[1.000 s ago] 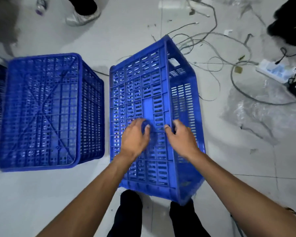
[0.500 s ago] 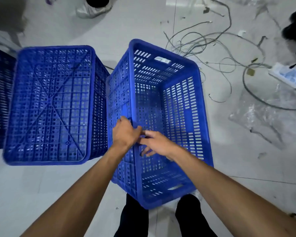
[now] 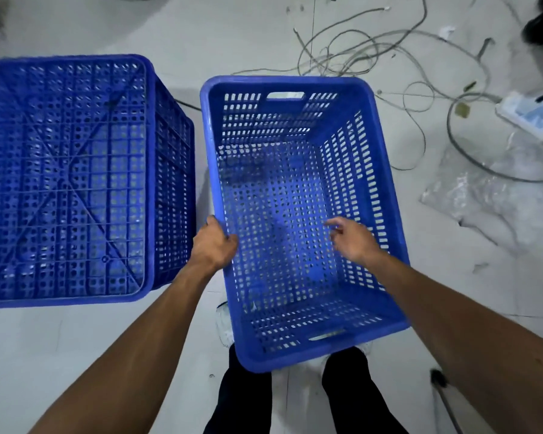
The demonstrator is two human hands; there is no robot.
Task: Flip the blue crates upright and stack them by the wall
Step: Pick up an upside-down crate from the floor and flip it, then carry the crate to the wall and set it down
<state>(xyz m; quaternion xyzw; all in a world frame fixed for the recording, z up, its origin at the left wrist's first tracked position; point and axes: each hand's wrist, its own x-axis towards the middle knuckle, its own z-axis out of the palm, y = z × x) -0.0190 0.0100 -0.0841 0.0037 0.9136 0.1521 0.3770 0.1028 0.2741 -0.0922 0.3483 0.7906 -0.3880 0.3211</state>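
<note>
The upright crate [image 3: 279, 189] is the reference: open side up, handle slots in its far and near end walls.

- Left hand [image 3: 215, 245]: curled over the crate's left long rim, near mid-length, gripping it.
- Right hand [image 3: 353, 239]: above the crate interior near the right wall, fingers loosely spread, holding nothing.
- Inverted crate [image 3: 66, 180]: left of the reference, base up. A narrow strip of floor [image 3: 76, 355] separates the two facing long edges.
- Near edge: overhangs the person's shoes; the legs [image 3: 351, 393] stand directly behind it.
- Far and right sides: loose cables [image 3: 358, 48] beyond the far rim; a clear plastic sheet [image 3: 483, 198] and a power strip [image 3: 527, 115] to the right.
- Open floor lies near-left of the reference.
</note>
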